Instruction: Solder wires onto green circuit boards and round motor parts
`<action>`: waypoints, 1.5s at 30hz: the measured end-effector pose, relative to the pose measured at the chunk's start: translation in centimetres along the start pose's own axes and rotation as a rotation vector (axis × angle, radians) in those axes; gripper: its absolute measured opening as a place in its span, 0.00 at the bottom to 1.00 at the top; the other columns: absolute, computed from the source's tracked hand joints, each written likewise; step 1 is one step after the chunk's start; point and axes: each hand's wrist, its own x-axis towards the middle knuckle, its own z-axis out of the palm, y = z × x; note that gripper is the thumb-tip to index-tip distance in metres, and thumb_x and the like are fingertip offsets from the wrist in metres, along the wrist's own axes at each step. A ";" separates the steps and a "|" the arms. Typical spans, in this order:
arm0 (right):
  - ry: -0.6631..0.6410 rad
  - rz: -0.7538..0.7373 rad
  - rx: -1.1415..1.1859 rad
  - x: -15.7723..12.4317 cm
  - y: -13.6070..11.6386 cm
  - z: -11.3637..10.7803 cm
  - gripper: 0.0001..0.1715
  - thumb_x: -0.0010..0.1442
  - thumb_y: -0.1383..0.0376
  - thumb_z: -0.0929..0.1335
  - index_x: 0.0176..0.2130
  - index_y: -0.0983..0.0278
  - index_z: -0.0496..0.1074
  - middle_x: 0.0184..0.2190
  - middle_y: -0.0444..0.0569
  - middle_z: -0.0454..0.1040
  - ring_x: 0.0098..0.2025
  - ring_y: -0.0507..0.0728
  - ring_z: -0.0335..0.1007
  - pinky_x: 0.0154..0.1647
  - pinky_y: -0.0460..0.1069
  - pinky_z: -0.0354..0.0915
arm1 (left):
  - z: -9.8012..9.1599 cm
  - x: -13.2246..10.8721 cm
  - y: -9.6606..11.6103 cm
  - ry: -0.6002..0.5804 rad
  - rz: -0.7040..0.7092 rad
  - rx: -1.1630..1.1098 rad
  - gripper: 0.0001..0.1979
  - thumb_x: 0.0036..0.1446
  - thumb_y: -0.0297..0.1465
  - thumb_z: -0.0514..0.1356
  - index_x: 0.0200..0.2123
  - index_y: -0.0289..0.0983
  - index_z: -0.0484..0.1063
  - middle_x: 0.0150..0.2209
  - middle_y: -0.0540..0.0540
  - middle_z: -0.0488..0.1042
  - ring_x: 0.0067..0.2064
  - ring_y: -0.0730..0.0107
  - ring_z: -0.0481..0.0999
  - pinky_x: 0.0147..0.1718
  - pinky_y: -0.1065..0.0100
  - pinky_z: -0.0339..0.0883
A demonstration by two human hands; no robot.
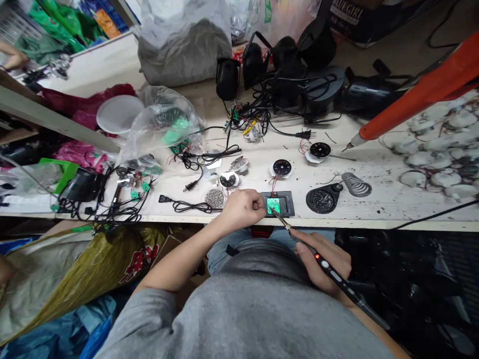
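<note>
My right hand is closed round a black soldering iron, and the iron's tip touches a small green circuit board. That board lies in a dark rectangular holder at the front edge of the white workbench. My left hand is closed in a pinch at the board's left side, where thin red wires run; what the fingers hold is too small to see. A small round tin of metal wool stands just left of my left hand.
Round speaker parts, a coil of solder, a black round grille, loose cables and plugs lie on the bench. Black speaker housings and plastic bags crowd the back. An orange tool reaches in from the right.
</note>
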 end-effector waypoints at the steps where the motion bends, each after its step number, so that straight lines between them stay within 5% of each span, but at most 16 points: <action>1: 0.002 -0.004 0.003 0.0 0.0 0.0 0.16 0.70 0.68 0.67 0.54 0.57 0.79 0.34 0.46 0.81 0.32 0.53 0.78 0.37 0.48 0.76 | -0.1 0.1 0.1 -0.007 -0.001 0.004 0.05 0.47 0.22 0.62 0.23 0.36 0.76 0.26 0.51 0.77 0.28 0.71 0.74 0.29 0.71 0.61; 9: 0.003 0.003 0.010 0.0 0.1 0.1 0.17 0.70 0.69 0.67 0.54 0.56 0.79 0.35 0.46 0.81 0.32 0.53 0.79 0.36 0.48 0.75 | -0.6 0.9 -0.3 -0.069 0.100 0.026 0.06 0.47 0.21 0.62 0.25 0.36 0.77 0.27 0.51 0.76 0.29 0.72 0.73 0.30 0.71 0.62; 16: 0.006 -0.016 0.037 -0.2 0.5 -0.9 0.19 0.68 0.71 0.67 0.55 0.57 0.79 0.32 0.45 0.79 0.29 0.52 0.76 0.31 0.46 0.72 | -1.6 0.7 -0.4 -0.130 0.309 0.083 0.06 0.49 0.20 0.61 0.24 0.34 0.76 0.61 0.44 0.75 0.31 0.78 0.73 0.33 0.70 0.64; 22: 0.025 -0.026 0.035 -0.4 0.6 -1.1 0.22 0.66 0.71 0.68 0.55 0.54 0.78 0.31 0.44 0.80 0.28 0.54 0.77 0.29 0.48 0.74 | -1.7 1.6 -0.7 -0.244 0.354 -0.033 0.08 0.48 0.18 0.59 0.21 0.34 0.69 0.59 0.44 0.79 0.33 0.74 0.77 0.34 0.71 0.64; 45: -0.007 0.005 0.002 -0.1 0.2 0.0 0.16 0.69 0.70 0.67 0.53 0.57 0.79 0.33 0.45 0.80 0.31 0.52 0.77 0.36 0.47 0.73 | -1.2 1.9 -0.4 -0.215 0.344 -0.037 0.07 0.48 0.19 0.59 0.23 0.35 0.69 0.54 0.45 0.79 0.34 0.74 0.75 0.36 0.70 0.65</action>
